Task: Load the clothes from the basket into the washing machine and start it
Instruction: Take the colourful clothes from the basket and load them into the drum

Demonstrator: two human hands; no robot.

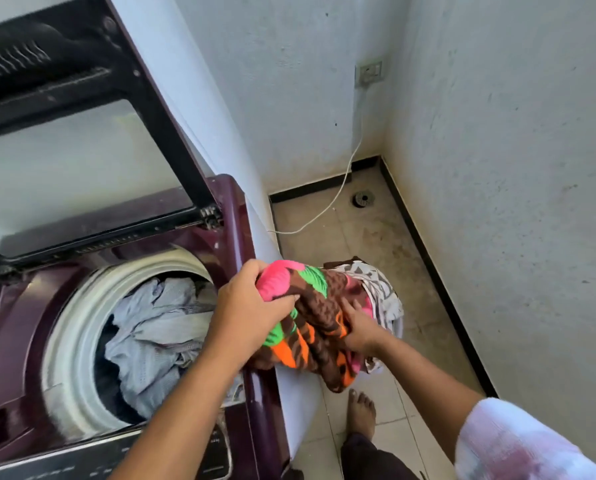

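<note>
A maroon top-loading washing machine (234, 216) stands at the left with its lid (82, 161) raised. Grey clothes (158, 327) lie in its white drum. Both my hands hold a brown garment (317, 306) with pink, green and orange patches over the machine's right edge. My left hand (251, 306) grips its upper end, and my right hand (359, 327) grips it lower down on the right. Beneath the garment sits the basket (398, 325), mostly hidden, holding a white and brown patterned cloth (379, 289).
A white wall closes the right side, and a corner lies at the back. A white cable (341, 188) runs from a wall socket (368, 73) down to the tiled floor. A floor drain (362, 199) sits near the corner. My bare foot (360, 412) stands beside the machine.
</note>
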